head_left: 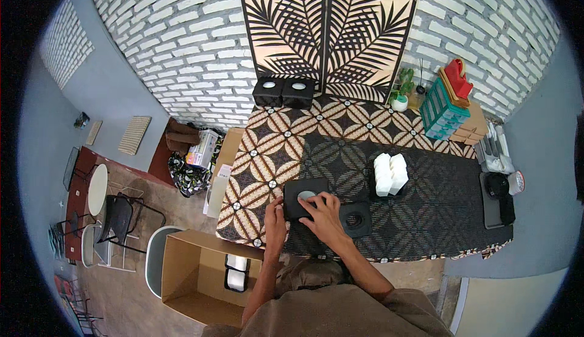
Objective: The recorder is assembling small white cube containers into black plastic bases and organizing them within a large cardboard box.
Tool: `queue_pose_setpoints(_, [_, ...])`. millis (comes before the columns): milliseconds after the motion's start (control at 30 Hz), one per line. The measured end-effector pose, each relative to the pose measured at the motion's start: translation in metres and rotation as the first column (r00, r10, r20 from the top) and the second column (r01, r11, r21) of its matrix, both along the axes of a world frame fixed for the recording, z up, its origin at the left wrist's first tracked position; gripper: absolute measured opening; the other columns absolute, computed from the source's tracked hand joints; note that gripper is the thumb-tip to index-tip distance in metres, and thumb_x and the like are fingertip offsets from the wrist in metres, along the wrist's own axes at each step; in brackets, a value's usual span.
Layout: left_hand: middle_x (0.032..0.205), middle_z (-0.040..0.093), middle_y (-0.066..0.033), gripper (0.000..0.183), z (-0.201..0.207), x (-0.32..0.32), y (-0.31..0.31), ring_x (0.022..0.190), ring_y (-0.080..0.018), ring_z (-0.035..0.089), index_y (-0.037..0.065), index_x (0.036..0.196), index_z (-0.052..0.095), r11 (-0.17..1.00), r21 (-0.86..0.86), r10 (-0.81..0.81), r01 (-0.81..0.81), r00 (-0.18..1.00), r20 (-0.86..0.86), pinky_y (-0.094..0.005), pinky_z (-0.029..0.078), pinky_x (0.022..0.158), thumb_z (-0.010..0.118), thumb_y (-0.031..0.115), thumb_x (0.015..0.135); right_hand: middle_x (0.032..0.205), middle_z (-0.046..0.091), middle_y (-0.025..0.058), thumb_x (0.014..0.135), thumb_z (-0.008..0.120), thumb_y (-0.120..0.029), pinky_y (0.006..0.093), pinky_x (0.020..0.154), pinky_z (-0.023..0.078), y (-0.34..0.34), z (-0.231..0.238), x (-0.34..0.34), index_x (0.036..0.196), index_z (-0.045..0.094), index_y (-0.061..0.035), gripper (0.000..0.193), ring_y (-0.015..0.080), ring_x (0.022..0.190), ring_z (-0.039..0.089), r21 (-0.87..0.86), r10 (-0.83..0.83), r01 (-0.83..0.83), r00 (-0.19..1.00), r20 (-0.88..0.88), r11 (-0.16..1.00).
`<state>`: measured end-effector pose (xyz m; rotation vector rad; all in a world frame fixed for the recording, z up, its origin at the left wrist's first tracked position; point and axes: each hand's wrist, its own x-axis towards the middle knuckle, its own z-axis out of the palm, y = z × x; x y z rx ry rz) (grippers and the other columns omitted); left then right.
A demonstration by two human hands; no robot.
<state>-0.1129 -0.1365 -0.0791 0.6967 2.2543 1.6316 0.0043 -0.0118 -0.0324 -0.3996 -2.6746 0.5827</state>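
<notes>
A black tissue box (295, 191) with a round opening on top sits near the table's front edge, and white tissue (306, 196) shows in that opening. My left hand (275, 224) rests along the box's left side, its fingers stretched out. From above, my right hand (325, 216) reaches over the box with fingers apart, their tips at the opening. Beside that hand lies a black lid (354, 219) with a round hole. Farther right, folded white tissues (390, 174) stand in an open black box base (389, 194).
Two black tissue boxes (283, 92) stand at the back. A teal drawer unit (443, 112), a potted plant (400, 101) and a dark tray (491, 206) occupy the right side. Below the table's left front stands an open cardboard box (188, 270) holding black boxes with white tissue (236, 272).
</notes>
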Motion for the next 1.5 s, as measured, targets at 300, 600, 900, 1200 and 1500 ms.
queue_pose_setpoints(300, [0.112,0.057,-0.0143,0.028,0.000,-0.002,0.004,0.099,-0.0239,0.057,-0.001,0.122,0.053,1.000,-0.017,0.018,-0.018,1.000,-0.004,-0.0360,0.048,0.080,0.048,0.012,0.099,0.118,0.054,0.0082,0.078,0.076,-0.026,0.0500,0.101,0.024,-0.004,-0.002,-0.005,0.127,0.060,-0.0114,0.053,0.0301,0.116,0.038,-0.035,0.002,-0.001,0.999,0.051,0.999])
queue_pose_setpoints(600, [0.120,0.052,-0.0166,0.033,0.005,-0.009,0.022,0.105,-0.0266,0.054,0.002,0.127,0.051,0.994,-0.099,0.036,-0.040,0.999,-0.036,-0.0376,0.047,0.085,0.052,0.006,0.094,0.123,0.051,0.0098,0.087,0.068,-0.021,0.0453,0.099,0.030,0.013,-0.016,-0.009,0.131,0.057,-0.0096,0.046,0.0295,0.118,0.039,-0.260,-0.166,0.128,0.978,-0.130,0.957])
queue_pose_setpoints(900, [0.114,0.054,-0.0195,0.029,-0.008,-0.027,0.048,0.103,-0.0336,0.053,0.000,0.122,0.051,0.997,-0.075,0.032,-0.030,0.999,0.025,-0.0421,0.041,0.091,0.042,0.008,0.096,0.129,0.045,0.0153,0.095,0.057,-0.024,0.0427,0.105,0.034,0.032,-0.026,-0.021,0.135,0.047,-0.0065,0.046,0.0341,0.122,0.043,-0.604,-0.323,0.255,0.946,-0.004,0.755])
queue_pose_setpoints(1200, [0.102,0.056,-0.0182,0.020,-0.011,-0.040,0.056,0.093,-0.0318,0.054,0.000,0.111,0.053,0.996,-0.089,-0.012,0.010,1.000,-0.017,-0.0412,0.042,0.083,0.042,0.011,0.099,0.113,0.058,0.0138,0.101,0.046,-0.028,0.0456,0.098,0.036,0.042,-0.051,-0.043,0.115,0.058,-0.0053,0.029,0.0326,0.111,0.051,-0.587,-0.391,0.268,0.916,-0.092,0.764])
queue_pose_setpoints(1500, [0.096,0.059,-0.0144,0.015,0.006,-0.042,0.060,0.084,-0.0271,0.057,0.000,0.105,0.058,0.993,-0.113,-0.029,0.041,0.994,0.107,-0.0383,0.045,0.075,0.051,0.010,0.097,0.104,0.063,0.0115,0.098,0.052,-0.022,0.0391,0.090,0.044,0.038,-0.038,-0.045,0.109,0.063,-0.0021,0.025,0.0281,0.100,0.059,-0.639,-0.452,0.336,0.892,-0.021,0.692])
